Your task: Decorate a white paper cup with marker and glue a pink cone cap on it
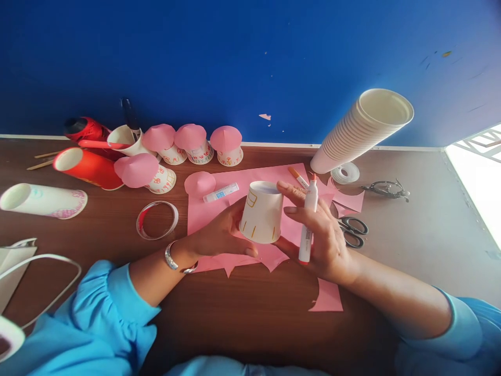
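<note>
A white paper cup (261, 211) with yellow marker lines and a small window shape is held up over pink paper (203, 224). My left hand (225, 230) is closed around the cup's left and lower side. My right hand (326, 235) holds a white marker with a red tip (309, 219) between its fingers, the tip pointing up. Its fingertips also touch the cup's right side. On the pink paper lie a glue stick (221, 192), a pink paper cone (205, 182) and an orange marker (298, 177).
Several decorated cups with pink cone roofs (226, 138) stand at the back left, near a red cup (90, 168). A tall stack of paper cups (362, 130) leans at the back right. Scissors (354, 231), a tape roll (345, 173) and a tape ring (157, 220) lie around.
</note>
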{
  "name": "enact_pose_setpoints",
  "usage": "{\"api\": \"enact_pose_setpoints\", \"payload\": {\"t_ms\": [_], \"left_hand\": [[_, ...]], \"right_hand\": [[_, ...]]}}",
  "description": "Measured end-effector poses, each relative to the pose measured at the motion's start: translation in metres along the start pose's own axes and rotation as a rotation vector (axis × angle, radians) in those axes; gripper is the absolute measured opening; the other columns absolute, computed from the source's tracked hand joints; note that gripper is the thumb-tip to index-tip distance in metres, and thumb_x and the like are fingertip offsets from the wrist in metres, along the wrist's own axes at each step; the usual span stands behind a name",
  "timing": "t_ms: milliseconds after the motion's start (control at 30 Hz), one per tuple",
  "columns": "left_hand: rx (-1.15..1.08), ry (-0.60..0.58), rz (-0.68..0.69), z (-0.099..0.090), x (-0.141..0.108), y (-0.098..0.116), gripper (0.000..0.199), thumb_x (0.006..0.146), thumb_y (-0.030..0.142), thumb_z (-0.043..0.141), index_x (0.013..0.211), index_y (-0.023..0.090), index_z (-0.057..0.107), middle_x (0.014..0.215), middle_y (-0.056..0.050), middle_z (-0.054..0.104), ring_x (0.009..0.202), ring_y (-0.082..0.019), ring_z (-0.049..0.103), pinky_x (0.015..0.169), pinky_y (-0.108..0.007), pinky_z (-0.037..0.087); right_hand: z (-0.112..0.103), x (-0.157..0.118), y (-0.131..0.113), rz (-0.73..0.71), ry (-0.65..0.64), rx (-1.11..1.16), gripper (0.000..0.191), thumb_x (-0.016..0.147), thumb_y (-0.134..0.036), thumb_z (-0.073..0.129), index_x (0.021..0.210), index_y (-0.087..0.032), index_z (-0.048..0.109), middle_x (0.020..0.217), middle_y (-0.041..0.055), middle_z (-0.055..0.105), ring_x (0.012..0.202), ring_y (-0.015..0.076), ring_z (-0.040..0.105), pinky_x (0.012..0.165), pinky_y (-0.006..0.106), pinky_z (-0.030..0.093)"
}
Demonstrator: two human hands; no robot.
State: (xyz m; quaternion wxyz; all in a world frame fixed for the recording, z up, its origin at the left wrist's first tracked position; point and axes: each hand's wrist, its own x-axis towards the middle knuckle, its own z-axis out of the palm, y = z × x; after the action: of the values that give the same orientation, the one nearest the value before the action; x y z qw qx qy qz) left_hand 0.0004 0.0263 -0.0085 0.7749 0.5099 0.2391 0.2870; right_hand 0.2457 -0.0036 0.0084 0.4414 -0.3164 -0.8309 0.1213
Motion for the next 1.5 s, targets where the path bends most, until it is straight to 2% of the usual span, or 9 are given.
{"api": "enact_pose_setpoints", "payload": {"t_ms": [133, 233, 300, 367, 433, 500, 633, 733, 1500], "left_hand": [[-0.087, -0.049, -0.019, -0.001, 0.0, 0.002, 0.073, 0.083, 0.051, 0.088, 0.148, 0.027, 0.064, 0.144, -0.016, 0.071, 0.141, -0.042, 0.062, 0.109, -0.055, 0.054], [-0.096, 0.033, -0.007, -0.001, 0.0, 0.0, 0.068, 0.083, 0.045, 0.09, 0.144, 0.027, 0.067, 0.142, -0.015, 0.073, 0.139, -0.04, 0.063, 0.11, -0.054, 0.053], [-0.104, 0.096, 0.025, -0.001, 0.001, -0.002, 0.065, 0.082, 0.043, 0.091, 0.141, 0.027, 0.069, 0.141, -0.013, 0.074, 0.139, -0.04, 0.063, 0.111, -0.054, 0.053], [-0.11, 0.141, 0.045, 0.0, 0.001, -0.002, 0.061, 0.082, 0.042, 0.091, 0.137, 0.027, 0.071, 0.14, -0.012, 0.075, 0.137, -0.039, 0.065, 0.11, -0.053, 0.053], [-0.101, 0.158, 0.045, 0.002, 0.001, 0.002, 0.056, 0.081, 0.04, 0.091, 0.133, 0.026, 0.073, 0.138, -0.011, 0.076, 0.134, -0.037, 0.066, 0.11, -0.051, 0.053], [-0.089, 0.167, 0.046, 0.005, 0.002, 0.006, 0.051, 0.082, 0.038, 0.09, 0.13, 0.026, 0.075, 0.135, -0.01, 0.077, 0.131, -0.036, 0.068, 0.109, -0.05, 0.053], [-0.101, 0.162, 0.044, 0.008, 0.003, 0.011, 0.049, 0.083, 0.037, 0.089, 0.129, 0.026, 0.075, 0.132, -0.01, 0.078, 0.128, -0.036, 0.07, 0.108, -0.051, 0.053], [-0.113, 0.167, 0.032, 0.007, 0.003, 0.009, 0.056, 0.08, 0.039, 0.092, 0.131, 0.026, 0.072, 0.136, -0.011, 0.076, 0.131, -0.037, 0.067, 0.11, -0.052, 0.052], [-0.083, 0.147, 0.038, 0.003, 0.002, 0.003, 0.06, 0.083, 0.033, 0.091, 0.139, 0.028, 0.07, 0.14, -0.011, 0.075, 0.136, -0.038, 0.065, 0.113, -0.055, 0.052]], "right_hand": [[-0.001, 0.005, 0.004, 0.041, 0.008, 0.1, 0.069, 0.095, -0.02, 0.079, 0.155, -0.027, 0.044, 0.164, 0.0198, 0.057, 0.15, 0.0353, 0.06, 0.119, 0.064, 0.057], [-0.005, 0.006, 0.005, 0.056, 0.059, 0.108, 0.075, 0.095, -0.027, 0.08, 0.159, -0.028, 0.042, 0.158, 0.0194, 0.062, 0.147, 0.0383, 0.062, 0.117, 0.068, 0.057], [-0.011, 0.005, 0.002, 0.02, 0.1, 0.064, 0.065, 0.1, -0.032, 0.074, 0.159, -0.026, 0.046, 0.14, 0.0181, 0.073, 0.129, 0.037, 0.074, 0.104, 0.063, 0.065], [-0.018, 0.004, -0.004, -0.049, 0.092, -0.004, 0.049, 0.109, -0.034, 0.059, 0.157, -0.023, 0.052, 0.109, 0.012, 0.077, 0.093, 0.0271, 0.079, 0.078, 0.046, 0.07], [-0.023, 0.004, -0.013, -0.108, 0.075, -0.081, 0.044, 0.114, -0.039, 0.046, 0.151, -0.019, 0.059, 0.088, 0.0068, 0.068, 0.072, 0.0211, 0.07, 0.057, 0.034, 0.062], [-0.026, 0.005, -0.021, -0.12, 0.034, -0.088, 0.04, 0.115, -0.038, 0.043, 0.136, -0.015, 0.068, 0.082, 0.0045, 0.062, 0.067, 0.018, 0.066, 0.051, 0.03, 0.056], [-0.024, 0.008, -0.028, -0.146, 0.006, -0.023, 0.017, 0.106, -0.018, 0.059, 0.117, -0.011, 0.069, 0.083, 0.0053, 0.067, 0.069, 0.0166, 0.067, 0.055, 0.029, 0.058], [-0.02, 0.007, -0.028, -0.087, 0.042, -0.008, 0.011, 0.103, -0.014, 0.061, 0.111, -0.013, 0.068, 0.082, 0.0048, 0.068, 0.07, 0.0174, 0.069, 0.055, 0.03, 0.058], [-0.017, 0.006, -0.025, -0.055, 0.031, -0.052, 0.016, 0.1, -0.011, 0.063, 0.115, -0.016, 0.065, 0.085, 0.005, 0.07, 0.072, 0.0183, 0.07, 0.057, 0.031, 0.061]]}}
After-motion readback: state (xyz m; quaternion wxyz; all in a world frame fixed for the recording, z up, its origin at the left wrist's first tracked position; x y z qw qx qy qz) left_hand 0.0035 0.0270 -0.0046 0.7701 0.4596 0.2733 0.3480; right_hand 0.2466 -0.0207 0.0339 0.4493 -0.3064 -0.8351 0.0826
